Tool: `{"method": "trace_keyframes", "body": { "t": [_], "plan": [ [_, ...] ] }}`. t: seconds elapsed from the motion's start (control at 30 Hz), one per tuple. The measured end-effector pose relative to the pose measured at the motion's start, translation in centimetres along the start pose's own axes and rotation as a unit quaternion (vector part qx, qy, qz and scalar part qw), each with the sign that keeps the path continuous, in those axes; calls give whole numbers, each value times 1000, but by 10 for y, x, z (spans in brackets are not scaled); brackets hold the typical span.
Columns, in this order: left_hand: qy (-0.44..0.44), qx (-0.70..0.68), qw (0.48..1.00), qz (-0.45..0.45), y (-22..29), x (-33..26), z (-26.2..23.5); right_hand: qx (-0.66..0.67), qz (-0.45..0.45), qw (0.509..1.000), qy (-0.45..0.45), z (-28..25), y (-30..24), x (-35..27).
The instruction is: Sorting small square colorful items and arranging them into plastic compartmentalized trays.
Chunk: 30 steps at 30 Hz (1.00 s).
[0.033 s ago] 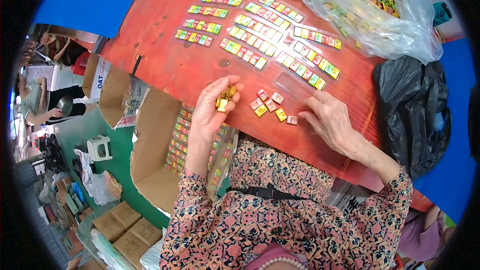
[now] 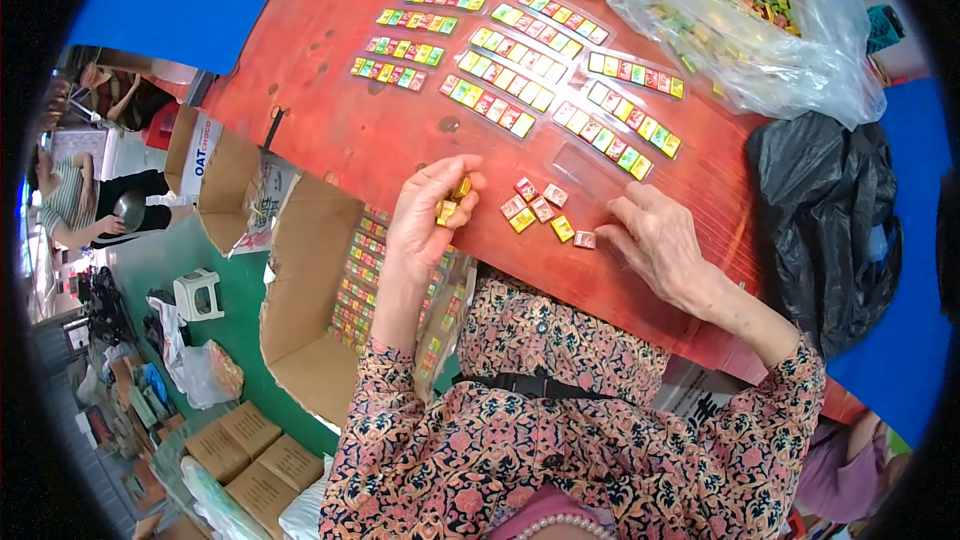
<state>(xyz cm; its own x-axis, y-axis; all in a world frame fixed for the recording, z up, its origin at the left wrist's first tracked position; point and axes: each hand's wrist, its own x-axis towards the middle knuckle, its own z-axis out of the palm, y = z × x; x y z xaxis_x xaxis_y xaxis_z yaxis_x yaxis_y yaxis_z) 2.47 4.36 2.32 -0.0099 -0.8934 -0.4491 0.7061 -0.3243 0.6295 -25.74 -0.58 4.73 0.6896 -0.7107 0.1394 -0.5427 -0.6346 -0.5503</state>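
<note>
Several small gold-wrapped pieces sit in the curled fingers of my left hand, over the table's near edge. My right hand is bent over the table with thumb and fingers a little apart, and I see nothing between them. Its fingertips are by the near end of a clear plastic tray with no pieces in it. Between my hands lie several loose wrapped cubes, red, pink and yellow; one pinkish cube is close to my right thumb. Beyond are filled trays with rows of coloured cubes.
A big clear bag of wrapped pieces spreads over the far right of the red table. Beside it slumps a black plastic bag. An open carton with filled trays stands left of my lap. Other people are at far left and lower right.
The gold-wrapped pieces have shifted slightly within the fingers of my left hand. My right hand and the trays look the same.
</note>
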Motion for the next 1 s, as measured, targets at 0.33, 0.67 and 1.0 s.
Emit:
{"method": "trace_keyframes", "body": {
  "t": [0.33, 0.67, 1.0],
  "plan": [
    [74, 583, 776, 228, -40, -14, 24, -51, -76, 996, 3, 35, -9, 3],
    [70, 634, 725, 261, -42, -19, 23, -45, -108, 993, -8, 35, -1, 6],
    [19, 646, 693, 319, -41, 6, 43, -56, -82, 995, 22, 31, 4, -11]
  ]
}}
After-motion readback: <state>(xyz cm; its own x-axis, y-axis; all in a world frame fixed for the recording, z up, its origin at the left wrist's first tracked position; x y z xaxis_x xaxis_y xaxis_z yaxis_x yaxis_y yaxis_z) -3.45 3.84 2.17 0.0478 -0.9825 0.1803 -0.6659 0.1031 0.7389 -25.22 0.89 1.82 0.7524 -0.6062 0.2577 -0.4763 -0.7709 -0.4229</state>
